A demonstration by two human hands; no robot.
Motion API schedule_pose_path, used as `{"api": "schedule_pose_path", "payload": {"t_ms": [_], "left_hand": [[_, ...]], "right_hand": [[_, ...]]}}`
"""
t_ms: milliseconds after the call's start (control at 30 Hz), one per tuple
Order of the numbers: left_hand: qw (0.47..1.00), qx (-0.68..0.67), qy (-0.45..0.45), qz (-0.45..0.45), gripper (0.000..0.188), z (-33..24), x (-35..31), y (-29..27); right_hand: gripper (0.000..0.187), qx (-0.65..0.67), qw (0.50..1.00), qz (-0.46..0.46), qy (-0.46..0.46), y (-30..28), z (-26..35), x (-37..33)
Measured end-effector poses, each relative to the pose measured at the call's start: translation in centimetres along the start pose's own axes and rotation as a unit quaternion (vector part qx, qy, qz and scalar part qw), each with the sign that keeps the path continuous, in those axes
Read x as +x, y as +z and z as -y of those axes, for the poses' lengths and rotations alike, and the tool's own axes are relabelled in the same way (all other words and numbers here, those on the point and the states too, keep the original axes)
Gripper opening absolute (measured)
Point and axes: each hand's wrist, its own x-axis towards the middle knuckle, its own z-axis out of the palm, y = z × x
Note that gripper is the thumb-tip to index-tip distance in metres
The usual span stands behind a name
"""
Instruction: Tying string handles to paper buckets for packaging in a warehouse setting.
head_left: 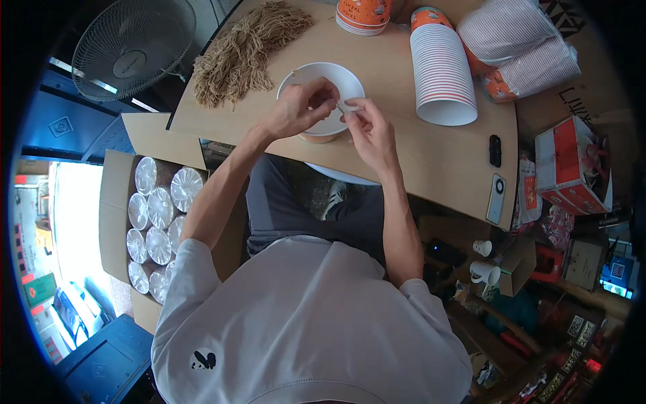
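Thin strand (340, 109), too small to make out fully, lies between the fingertips of the left hand (303, 106) and right hand (372, 135), both pinched, apparently on it; its long axis seems to slant from far left to near right. Both hands are about equally close, above the single white tub (344, 75) at the near edge of the table (397, 151). One heap of tan cords (249, 50) lies to the far left, nearer the left hand. To the right, one long nested stack (442, 74) lies on its side, mouth near; one upright orange stack (363, 17) stands farther off, and two wrapped stacks (531, 73) lie far right. One black object (495, 151) and one pale handset (496, 198) lie near right. Left of the person, one carton (114, 222) holds at least nine wrapped packs (160, 207).
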Motion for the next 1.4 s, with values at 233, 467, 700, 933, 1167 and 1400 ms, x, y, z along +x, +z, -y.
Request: {"api": "schedule_pose_path", "payload": {"t_ms": [233, 467, 700, 933, 1167, 1400], "left_hand": [[0.981, 0.161, 0.105, 0.001, 0.021, -2.6, 0.6, -1.0], [0.942, 0.279, 0.184, -0.012, 0.013, -5.5, 2.6, -4.2], [0.933, 0.297, 0.201, -0.019, 0.013, -7.8, 3.4, -4.1], [0.956, 0.221, 0.194, -0.009, 0.017, -8.8, 4.2, -4.4], [0.967, 0.216, 0.129, 0.036, 0.018, -9.4, 3.9, -4.1], [0.995, 0.060, 0.069, 0.038, 0.016, -7.8, 3.8, -3.7]], "right_hand": [[0.016, 0.001, 1.000, -0.012, -0.012, 0.0, 0.2, 0.7], [0.014, 0.021, 1.000, 0.010, -0.015, -1.0, -0.4, 0.3], [0.016, 0.007, 1.000, 0.001, -0.022, -1.0, 1.3, 0.6], [0.016, 0.065, 0.997, -0.025, -0.027, -0.7, 1.2, 0.7], [0.016, 0.021, 0.996, -0.044, -0.074, -0.7, 0.6, 0.3], [0.014, -0.035, 0.996, -0.071, -0.042, -1.4, 0.1, -0.4]]}}
